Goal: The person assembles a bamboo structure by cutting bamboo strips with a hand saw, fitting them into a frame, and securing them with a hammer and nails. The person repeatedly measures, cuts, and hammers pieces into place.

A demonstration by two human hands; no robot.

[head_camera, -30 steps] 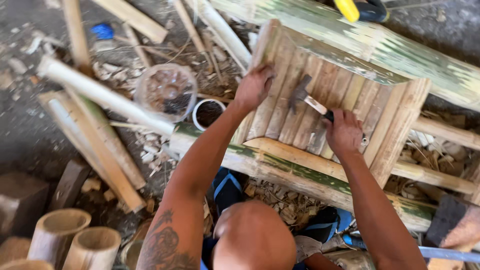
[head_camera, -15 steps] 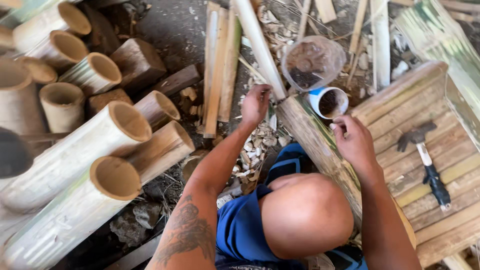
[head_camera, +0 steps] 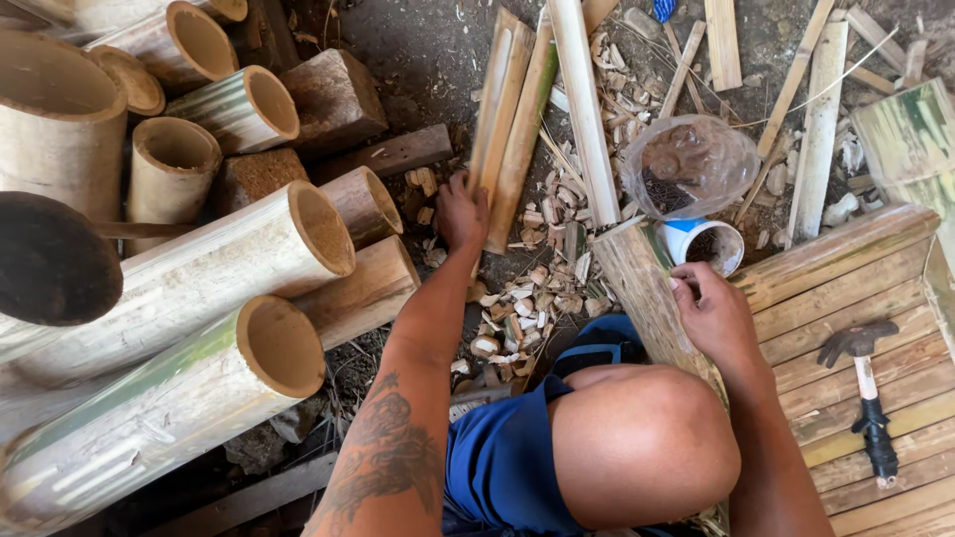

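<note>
I'm reaching my left hand (head_camera: 462, 212), fingers curling on w/o a full grip yet, onto the split bamboo slats (head_camera: 505, 119) at 12 o'clock, right hand (head_camera: 714, 316) lying loosely open & empty on the slatted frame (head_camera: 846, 298) at 3 o'clock w/ the hammer (head_camera: 863, 393) laid down, so frame's mostly slatted, more strips to fit, I'd judge.

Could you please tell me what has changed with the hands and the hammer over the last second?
The left hand left the slatted bamboo frame and reached out to the split bamboo strips on the ground. The right hand let go of the hammer, which now lies on the frame, and rests at the frame's corner. The white cup stayed put.
</note>
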